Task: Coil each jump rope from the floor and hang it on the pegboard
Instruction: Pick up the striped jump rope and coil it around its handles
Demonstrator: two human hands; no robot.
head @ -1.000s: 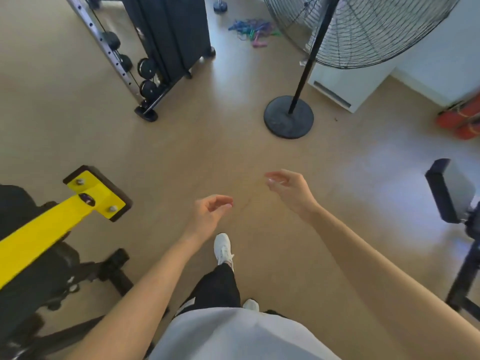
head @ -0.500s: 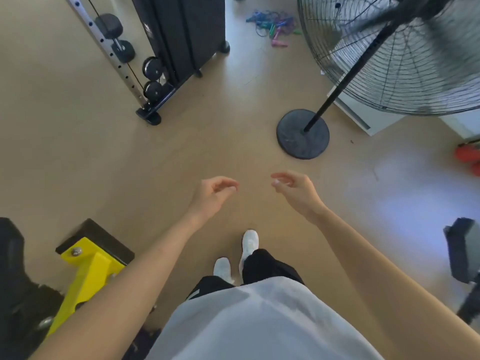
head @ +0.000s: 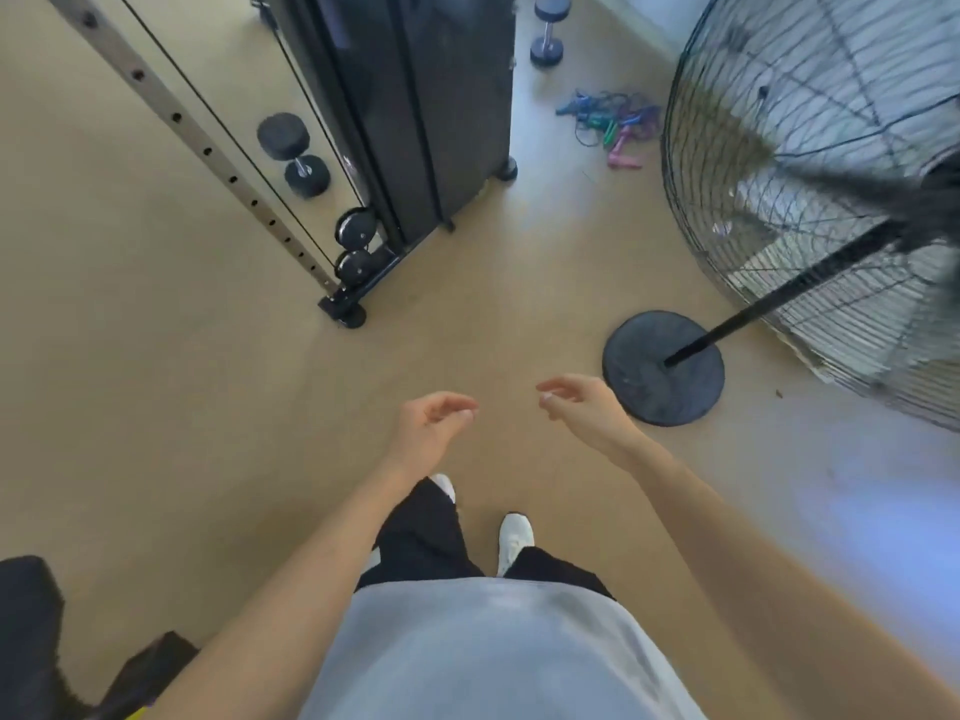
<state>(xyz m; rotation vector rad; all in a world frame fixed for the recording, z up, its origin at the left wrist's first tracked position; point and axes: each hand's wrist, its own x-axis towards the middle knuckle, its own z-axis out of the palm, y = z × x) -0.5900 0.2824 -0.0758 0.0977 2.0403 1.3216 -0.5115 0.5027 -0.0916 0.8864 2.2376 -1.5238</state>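
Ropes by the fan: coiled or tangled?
Tangled. The ropes lie in a loose heap on the floor, cords crossing, none wound up.

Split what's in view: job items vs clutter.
Job: jump ropes, tangled on the floor; left hand and right hand, both empty. Pegboard not in view.
Clutter: fan, dumbbells, weight machine.

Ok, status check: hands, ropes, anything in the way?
Left hand and right hand both empty, loosely curled. Jump ropes tangled on floor ahead, untouched. Fan base right of the path.
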